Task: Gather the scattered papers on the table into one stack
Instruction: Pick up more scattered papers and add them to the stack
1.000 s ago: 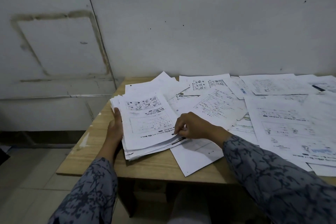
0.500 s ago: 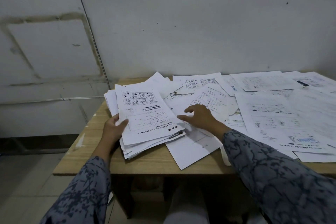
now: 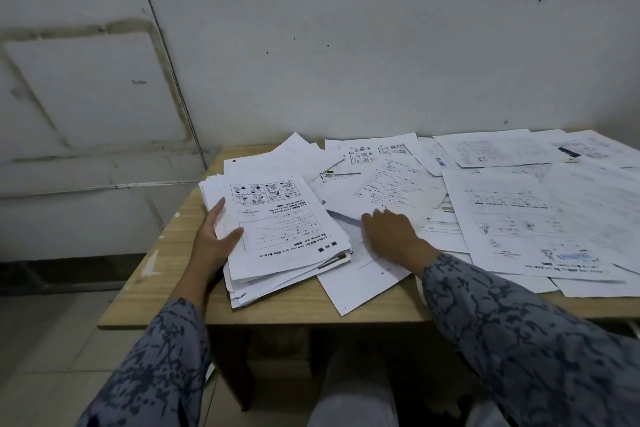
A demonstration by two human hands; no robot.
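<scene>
A thick stack of printed papers [image 3: 277,229] lies at the left end of the wooden table [image 3: 166,274]. My left hand [image 3: 213,239] holds the stack's left edge, thumb on the top sheet and fingers along the side. My right hand [image 3: 391,236] lies flat, fingers spread, on loose sheets just right of the stack, touching a tilted printed sheet [image 3: 394,187]. A blank sheet [image 3: 360,277] under that hand juts toward the table's front edge. More scattered papers [image 3: 519,215] cover the table's middle and right.
A white wall [image 3: 346,45] rises right behind the table. A small dark object [image 3: 569,151] lies on the papers at the far right. Tiled floor [image 3: 52,340] shows left of the table. My legs are under the front edge.
My right hand left the stack's lower right corner and moved right and away from me onto the loose sheets. My left hand shifted to clasp the stack's left edge with its thumb on top.
</scene>
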